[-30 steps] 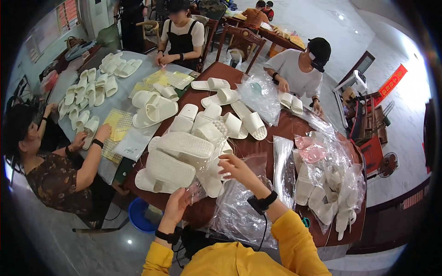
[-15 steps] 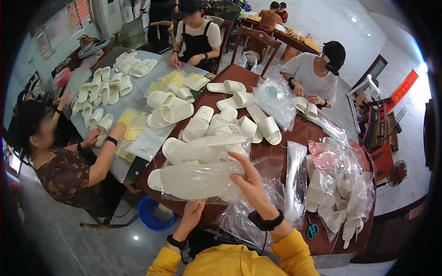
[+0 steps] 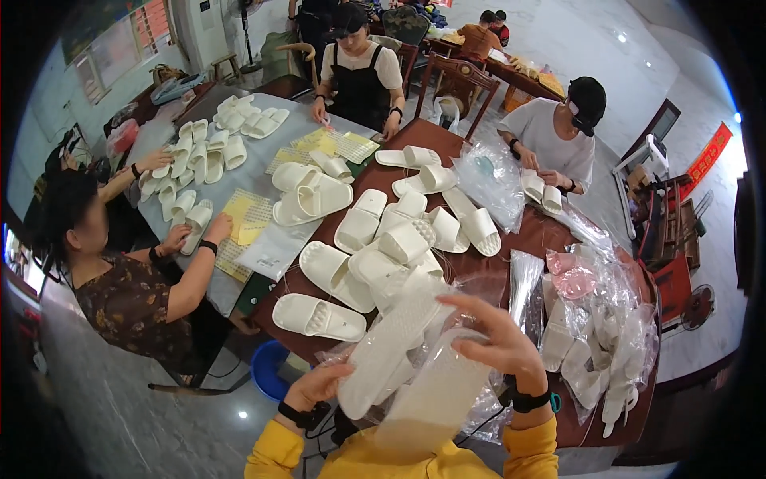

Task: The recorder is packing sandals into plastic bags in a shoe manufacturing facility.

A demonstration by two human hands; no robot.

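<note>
Close to my body, two white slippers are tilted between my hands, with clear film around them. The left one [image 3: 391, 339] has its sole side showing, and my left hand [image 3: 319, 383] pinches its lower edge. My right hand [image 3: 503, 339] grips the upper end of the other slipper [image 3: 435, 391], thumb on top and fingers partly spread. That slipper is smeared by motion. Just beyond them lies a pile of loose white slippers [image 3: 407, 239], with a single one [image 3: 319, 317] at the left of the brown tabletop.
Bagged slippers [image 3: 586, 343] heap at the right, beside a stack of clear bags [image 3: 525, 279]. A grey table [image 3: 247, 164] adjoins at left, bearing slippers and yellow sheets [image 3: 247, 219]. Co-workers sit at left, far side and right. A blue bucket [image 3: 270, 371] stands below the table edge.
The film-covered slippers have come toward my body and swung from lying crosswise to steeply slanted, now spread apart. My left hand has risen to their edge. Loose slippers behind are uncovered.
</note>
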